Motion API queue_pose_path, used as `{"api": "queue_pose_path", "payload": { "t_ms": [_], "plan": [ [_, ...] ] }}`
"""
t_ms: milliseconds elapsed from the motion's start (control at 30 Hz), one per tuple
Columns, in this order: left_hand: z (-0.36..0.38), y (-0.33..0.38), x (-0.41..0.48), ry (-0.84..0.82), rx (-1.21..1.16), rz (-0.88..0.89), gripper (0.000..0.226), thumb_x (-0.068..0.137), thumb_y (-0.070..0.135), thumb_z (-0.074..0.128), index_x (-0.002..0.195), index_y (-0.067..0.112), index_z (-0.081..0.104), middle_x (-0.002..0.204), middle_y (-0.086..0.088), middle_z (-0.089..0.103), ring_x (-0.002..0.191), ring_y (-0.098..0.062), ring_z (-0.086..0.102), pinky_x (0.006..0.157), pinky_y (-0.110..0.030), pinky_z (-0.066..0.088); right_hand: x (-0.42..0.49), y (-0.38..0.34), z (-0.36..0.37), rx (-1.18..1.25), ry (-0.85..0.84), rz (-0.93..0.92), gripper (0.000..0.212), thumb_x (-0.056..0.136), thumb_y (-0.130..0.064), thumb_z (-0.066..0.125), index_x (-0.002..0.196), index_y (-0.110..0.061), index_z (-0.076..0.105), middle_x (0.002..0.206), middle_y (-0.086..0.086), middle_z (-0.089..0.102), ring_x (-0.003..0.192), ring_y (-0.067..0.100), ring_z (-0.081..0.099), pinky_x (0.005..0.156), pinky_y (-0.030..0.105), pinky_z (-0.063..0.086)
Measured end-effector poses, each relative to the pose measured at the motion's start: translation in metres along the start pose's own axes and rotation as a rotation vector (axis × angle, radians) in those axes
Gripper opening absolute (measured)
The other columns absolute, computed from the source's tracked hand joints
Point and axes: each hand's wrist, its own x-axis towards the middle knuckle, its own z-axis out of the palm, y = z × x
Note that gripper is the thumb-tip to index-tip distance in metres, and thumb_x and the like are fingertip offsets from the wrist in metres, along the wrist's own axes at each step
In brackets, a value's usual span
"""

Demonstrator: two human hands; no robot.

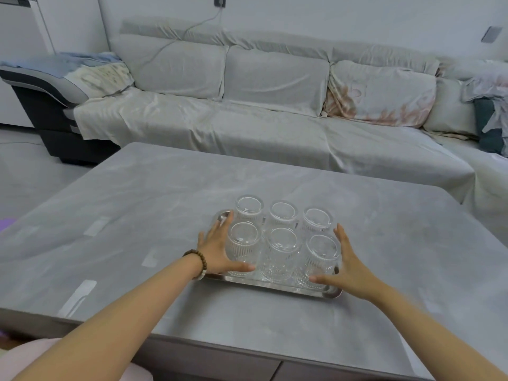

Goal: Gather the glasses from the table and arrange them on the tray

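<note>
Both forearms reach over the desk [137, 204] to the tray [270, 287], where six glasses [280, 250] stand in two rows, left hand [217, 250] and right hand [347, 266] spread, cupping the end glasses: likely final straightening, needing gentle inward pressure.

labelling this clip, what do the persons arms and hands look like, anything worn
Both forearms are bare, no sleeves or gloves. The left hand has a bracelet of round brown wooden beads at the wrist, with a few pale beads. The right hand wears nothing visible.
</note>
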Motion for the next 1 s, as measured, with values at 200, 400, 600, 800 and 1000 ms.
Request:
{"api": "queue_pose_path", "payload": {
  "t_ms": [200, 400, 600, 800, 1000],
  "plan": [
    [0.005, -0.003, 0.001, -0.012, 0.041, -0.045, 0.145, 0.034, 0.083, 0.066, 0.141, 0.038, -0.020, 0.157, 0.008, -0.016, 0.145, -0.013, -0.008, 0.111, -0.058, -0.011, 0.012, 0.008, 0.007, -0.049, -0.032, -0.052, 0.145, 0.049, -0.038, 0.093, 0.152, -0.026, -0.008, 0.153, -0.018, 0.019, 0.146, 0.013, 0.023, 0.121, 0.036, 0.020],
    [0.006, -0.005, 0.004, -0.036, 0.055, -0.043, 0.140, 0.037, 0.082, 0.064, 0.140, 0.041, -0.023, 0.156, 0.012, -0.018, 0.145, -0.014, -0.011, 0.110, -0.059, -0.013, 0.016, 0.017, 0.011, -0.113, -0.004, -0.074, 0.146, 0.042, -0.051, 0.091, 0.153, -0.028, 0.000, 0.158, -0.007, 0.024, 0.143, 0.023, 0.029, 0.118, 0.047, 0.026],
    [0.005, -0.008, 0.007, -0.014, 0.044, -0.004, 0.140, 0.036, 0.083, 0.064, 0.142, 0.040, -0.017, 0.157, 0.015, -0.015, 0.145, -0.014, -0.005, 0.111, -0.061, -0.008, 0.020, 0.020, 0.017, -0.173, 0.049, -0.109, 0.143, 0.044, -0.057, 0.087, 0.153, -0.024, 0.001, 0.160, -0.002, 0.022, 0.147, 0.020, 0.023, 0.120, 0.048, 0.018],
    [0.003, -0.013, 0.006, 0.011, 0.021, 0.020, 0.139, 0.035, 0.085, 0.063, 0.145, 0.037, -0.007, 0.156, 0.019, -0.011, 0.145, -0.011, -0.003, 0.112, -0.060, -0.006, 0.024, 0.020, 0.024, -0.168, 0.088, -0.133, 0.142, 0.043, -0.063, 0.084, 0.152, -0.031, -0.002, 0.160, -0.008, 0.016, 0.146, 0.016, 0.020, 0.120, 0.044, 0.019],
    [0.001, -0.017, 0.003, 0.024, -0.026, -0.023, 0.138, 0.035, 0.083, 0.064, 0.146, 0.035, -0.002, 0.158, 0.011, 0.005, 0.145, -0.016, 0.005, 0.113, -0.058, -0.004, 0.025, 0.015, 0.031, -0.128, 0.094, -0.148, 0.139, 0.041, -0.063, 0.086, 0.148, -0.041, 0.000, 0.157, -0.006, 0.026, 0.144, 0.021, 0.029, 0.117, 0.047, 0.028]
  ]
}}
